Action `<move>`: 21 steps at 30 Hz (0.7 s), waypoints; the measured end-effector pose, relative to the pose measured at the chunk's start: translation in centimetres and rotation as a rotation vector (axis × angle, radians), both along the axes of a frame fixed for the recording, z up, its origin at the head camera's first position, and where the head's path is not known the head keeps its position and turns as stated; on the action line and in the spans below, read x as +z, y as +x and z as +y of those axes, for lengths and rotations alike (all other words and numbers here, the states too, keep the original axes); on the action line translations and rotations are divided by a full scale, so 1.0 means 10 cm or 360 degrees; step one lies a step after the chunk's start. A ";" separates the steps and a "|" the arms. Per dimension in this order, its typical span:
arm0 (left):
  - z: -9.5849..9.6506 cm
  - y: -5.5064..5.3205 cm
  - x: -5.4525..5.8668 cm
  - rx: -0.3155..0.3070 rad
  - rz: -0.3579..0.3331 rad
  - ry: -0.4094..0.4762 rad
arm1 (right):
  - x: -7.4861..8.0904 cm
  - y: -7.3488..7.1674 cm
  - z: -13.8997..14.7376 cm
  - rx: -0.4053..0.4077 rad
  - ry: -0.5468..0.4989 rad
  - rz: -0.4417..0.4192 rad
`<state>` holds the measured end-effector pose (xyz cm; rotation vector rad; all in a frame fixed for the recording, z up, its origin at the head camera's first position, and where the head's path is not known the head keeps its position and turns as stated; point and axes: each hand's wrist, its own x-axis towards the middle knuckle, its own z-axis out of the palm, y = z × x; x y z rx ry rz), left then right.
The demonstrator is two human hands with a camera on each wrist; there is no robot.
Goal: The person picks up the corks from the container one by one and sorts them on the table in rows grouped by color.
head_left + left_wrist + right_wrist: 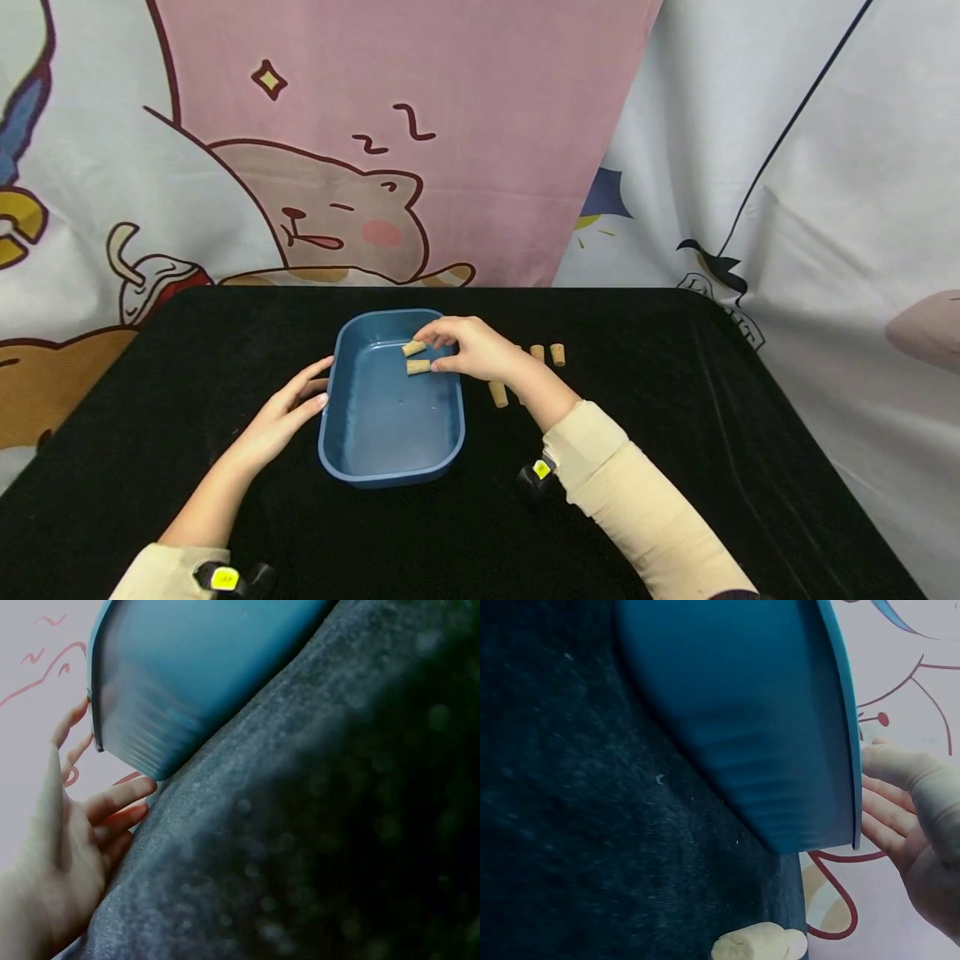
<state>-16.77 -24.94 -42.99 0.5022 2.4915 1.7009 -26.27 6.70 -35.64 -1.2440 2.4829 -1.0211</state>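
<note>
A blue rectangular box (397, 478) stands on the black-covered table. My left hand (281, 417) rests its fingertips against the box's left side; in the left wrist view its fingers (112, 799) are extended along the end of the box. Over the box's right rim reaches my right hand (476, 350), thumb and fingers apart. Just beyond its fingertips, inside the box, are two corks: an upper cork (413, 348) by the index finger and a lower cork (418, 367) by the thumb tip. In the right wrist view, the box wall hides the right fingertips.
Right of the box, several more corks lie on the black cloth (675, 467): a near cork (498, 394), a far cork (557, 355) and others partly behind the right wrist. A printed curtain (510, 125) hangs behind the table's back edge.
</note>
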 end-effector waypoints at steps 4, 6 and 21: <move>-0.01 0.00 0.00 -0.0003 -0.0007 -0.0001 | 0.02 -0.08 -0.09 0.0049 0.0107 -0.0027; -0.01 0.00 0.00 -0.0007 -0.0002 0.0000 | 0.03 -0.11 -0.13 0.0056 0.0179 -0.0040; -0.02 0.00 0.00 -0.0009 0.0012 -0.0002 | 0.02 -0.24 -0.32 0.0094 0.0550 0.0017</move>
